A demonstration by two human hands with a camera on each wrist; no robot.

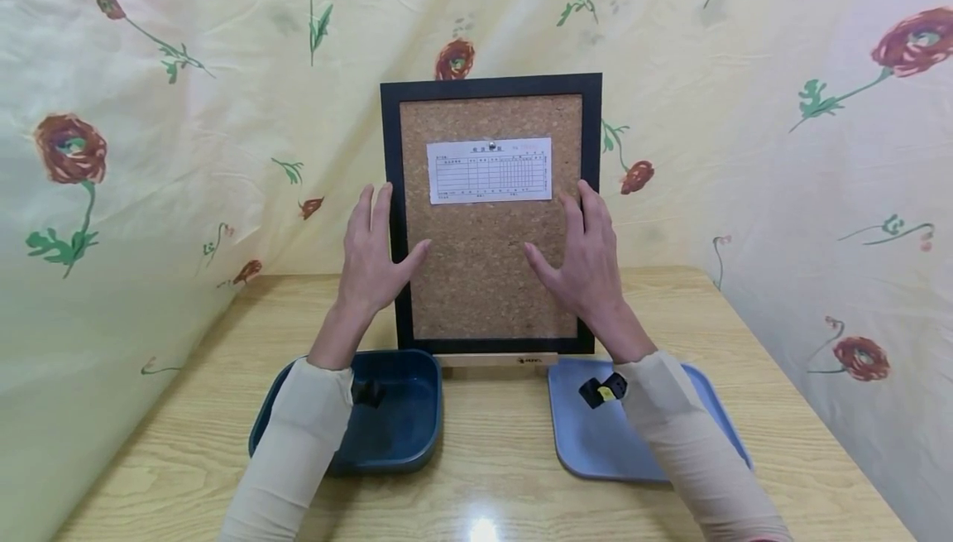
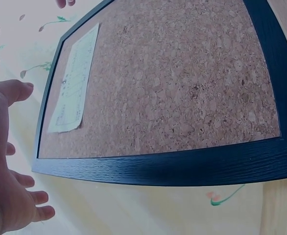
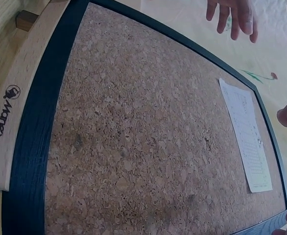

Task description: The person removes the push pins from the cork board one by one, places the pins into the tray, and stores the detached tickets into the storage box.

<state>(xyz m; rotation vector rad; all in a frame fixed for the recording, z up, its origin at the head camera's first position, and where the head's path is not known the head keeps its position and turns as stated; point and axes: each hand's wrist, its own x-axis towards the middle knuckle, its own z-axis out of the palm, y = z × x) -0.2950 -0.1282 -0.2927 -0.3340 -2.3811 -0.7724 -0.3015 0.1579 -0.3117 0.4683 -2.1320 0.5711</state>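
**My left hand (image 1: 375, 256) and right hand (image 1: 588, 252) frame the board (image 1: 476, 285)**

I have both hands up at the sides of the board, fingers straight and a little spread, thumbs held wide and pointing inward. Neither hand grips anything. From the left wrist, my left fingers show just beside the black frame (image 2: 158, 171), apart from it. On the right, my fingertips come so near the frame that I cannot tell whether they touch.

The board stands up between my hands, its lower edge along a wooden ledge (image 1: 484, 359) printed with black lettering. A white slip (image 1: 487, 182) with a ruled grid lies flat on the upper part of the cork, fixed by one pin (image 1: 492, 145) at the middle of its top edge. My right fingertips are near its lower right corner.

Nearer to me on the wooden table (image 1: 499, 443), a dark blue bin (image 1: 402, 434) sits under my left forearm and a light blue tray (image 1: 596, 447) under my right. A small black device shows at each pale cuff. Behind the board hangs a cream cloth (image 1: 186, 170) with red flowers.
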